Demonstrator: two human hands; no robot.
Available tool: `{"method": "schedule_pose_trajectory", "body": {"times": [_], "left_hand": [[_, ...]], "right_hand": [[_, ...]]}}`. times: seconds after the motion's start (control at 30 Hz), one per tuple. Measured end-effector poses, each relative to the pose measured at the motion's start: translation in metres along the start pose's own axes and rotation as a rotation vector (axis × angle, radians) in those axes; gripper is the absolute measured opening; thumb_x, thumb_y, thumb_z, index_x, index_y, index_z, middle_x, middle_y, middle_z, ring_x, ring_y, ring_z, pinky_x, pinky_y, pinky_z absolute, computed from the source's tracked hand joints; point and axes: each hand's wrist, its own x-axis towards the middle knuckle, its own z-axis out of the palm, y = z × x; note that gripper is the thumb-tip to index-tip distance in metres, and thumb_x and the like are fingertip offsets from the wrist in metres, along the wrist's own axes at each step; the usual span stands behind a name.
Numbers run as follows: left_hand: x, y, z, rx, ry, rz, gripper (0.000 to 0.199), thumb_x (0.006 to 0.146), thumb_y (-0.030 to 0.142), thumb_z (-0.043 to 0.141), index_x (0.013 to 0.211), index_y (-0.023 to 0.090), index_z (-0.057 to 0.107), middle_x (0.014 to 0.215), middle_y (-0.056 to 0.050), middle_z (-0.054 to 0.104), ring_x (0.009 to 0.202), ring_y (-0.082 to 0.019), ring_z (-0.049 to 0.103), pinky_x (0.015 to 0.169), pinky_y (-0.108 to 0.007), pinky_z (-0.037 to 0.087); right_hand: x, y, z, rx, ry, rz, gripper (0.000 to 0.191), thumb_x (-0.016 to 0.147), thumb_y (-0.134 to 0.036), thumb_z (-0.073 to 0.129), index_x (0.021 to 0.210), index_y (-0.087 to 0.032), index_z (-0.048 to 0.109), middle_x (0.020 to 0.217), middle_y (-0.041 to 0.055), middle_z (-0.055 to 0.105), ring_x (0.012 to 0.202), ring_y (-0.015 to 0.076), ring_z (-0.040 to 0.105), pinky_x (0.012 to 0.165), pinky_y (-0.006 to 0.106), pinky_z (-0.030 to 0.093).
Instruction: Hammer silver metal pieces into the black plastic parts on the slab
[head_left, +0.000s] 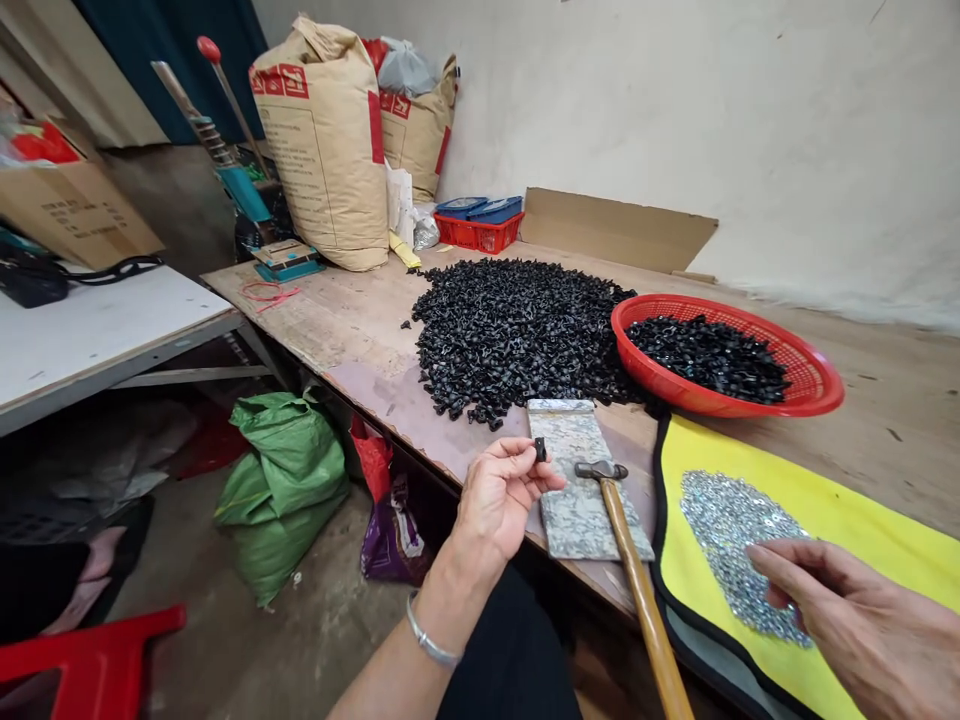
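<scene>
Head view, single: looking from the wearer's head, facing forward and steeply down over the table [337, 335]. Nearest, the left hand [499, 495] is showing low centre, the right hand [855, 610] low right. Farther off, the wall [675, 120] is closing the top; the floor [330, 610] is filling lower left.

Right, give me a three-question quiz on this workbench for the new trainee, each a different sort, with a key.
1. What does the left hand hold?
A) a pink string
B) a small black part
C) a blue tub

2. True or false: the head of the hammer is over the marbled slab.

3. Fill in the colour: the small shiny metal pieces are spread on a ____ mat.

Key: 1. B; 2. true; 3. yellow
</scene>
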Motion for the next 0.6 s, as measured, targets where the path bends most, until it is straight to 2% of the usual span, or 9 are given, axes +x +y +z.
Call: {"method": "schedule_pose_trajectory", "body": {"times": [0.07,0.1,0.3,0.5,0.6], "left_hand": [[-0.005,-0.002,0.001,-0.008,0.001,-0.002,0.01,0.066,0.006,0.063,0.069,0.011,0.056,0.058,-0.002,0.059,0.054,-0.011,0.059,0.06,-0.029,0.053],[-0.008,-0.003,0.001,-0.011,0.006,-0.005,0.01,0.065,0.006,0.064,0.068,0.011,0.055,0.057,-0.002,0.059,0.054,-0.012,0.059,0.06,-0.029,0.053],[-0.023,-0.007,-0.004,0.056,0.056,-0.038,0.01,0.067,0.013,0.064,0.068,0.011,0.054,0.058,-0.003,0.061,0.046,-0.011,0.056,0.05,-0.027,0.051],[-0.04,-0.014,-0.008,0.311,0.054,0.121,0.015,0.063,0.02,0.069,0.067,0.01,0.058,0.053,-0.001,0.06,0.041,-0.01,0.055,0.047,-0.021,0.044],[-0.047,-0.015,-0.009,0.448,0.039,0.165,0.012,0.064,0.02,0.068,0.067,0.011,0.059,0.052,0.0,0.059,0.04,-0.009,0.053,0.045,-0.019,0.041]], "right_hand": [[-0.01,-0.012,-0.003,0.072,-0.105,0.136,0.03,0.055,-0.055,0.053,0.053,-0.025,0.059,0.047,0.0011,0.06,0.041,0.0165,0.054,0.043,0.028,0.044],[-0.016,-0.018,-0.003,0.115,-0.15,0.159,0.033,0.055,-0.057,0.053,0.056,-0.024,0.059,0.05,0.0014,0.06,0.044,0.0166,0.054,0.046,0.029,0.045],[-0.046,-0.043,0.004,0.334,-0.238,0.014,0.037,0.064,-0.058,0.054,0.062,-0.022,0.057,0.055,0.0003,0.058,0.047,0.0133,0.05,0.048,0.026,0.042],[-0.07,-0.072,0.013,0.606,-0.337,-0.076,0.03,0.074,-0.049,0.054,0.069,-0.02,0.056,0.057,-0.001,0.058,0.045,0.0101,0.049,0.048,0.023,0.041],[-0.075,-0.087,0.019,0.701,-0.35,-0.07,0.026,0.076,-0.045,0.056,0.071,-0.019,0.057,0.058,-0.001,0.058,0.044,0.0086,0.048,0.045,0.022,0.039]]}}
